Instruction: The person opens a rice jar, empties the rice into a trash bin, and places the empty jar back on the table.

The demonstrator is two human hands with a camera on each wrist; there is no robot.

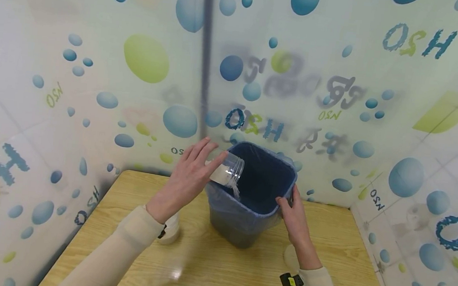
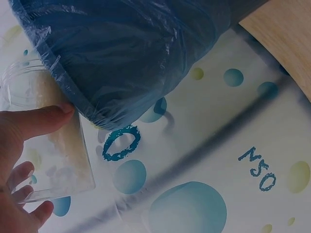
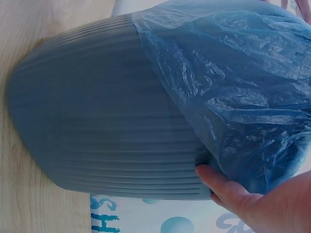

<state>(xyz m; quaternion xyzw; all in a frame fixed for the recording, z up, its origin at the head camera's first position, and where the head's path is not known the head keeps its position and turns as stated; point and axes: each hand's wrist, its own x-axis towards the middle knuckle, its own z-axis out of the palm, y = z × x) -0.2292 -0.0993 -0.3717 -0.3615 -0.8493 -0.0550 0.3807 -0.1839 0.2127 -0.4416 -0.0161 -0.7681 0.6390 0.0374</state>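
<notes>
- The bin [image 1: 231,232] stands on the wooden table [image 1: 209,275]; a blue plastic liner [image 1: 228,203] is folded over its rim and covers the upper wall.
- At the left rim of the bin there is a clear jar [image 1: 226,172], tilted with its mouth toward the opening; a pale loose material [image 1: 236,192] comes out of this mouth.
- The left hand [image 1: 191,174] grasps the jar, with the thumb on one side and the fingers on the other.
- The right hand [image 1: 294,217] grips the right side of the bin, the thumb at the rim and the fingers around the outside.
- To the left of the bin, a white round object [image 1: 171,231] is on the table; the left wrist hides part of it, so I cannot tell what it is.
- To the right of the bin and nearer to the person, a pale flat disc [image 1: 290,257] lies partly covered by the right forearm.
- Behind the bin hangs a curtain [image 1: 134,100] with bubbles and letters, and its dark vertical band [image 1: 206,45] runs down toward the bin.
- In the left wrist view, the edge of the liner stands before part of the jar.
</notes>
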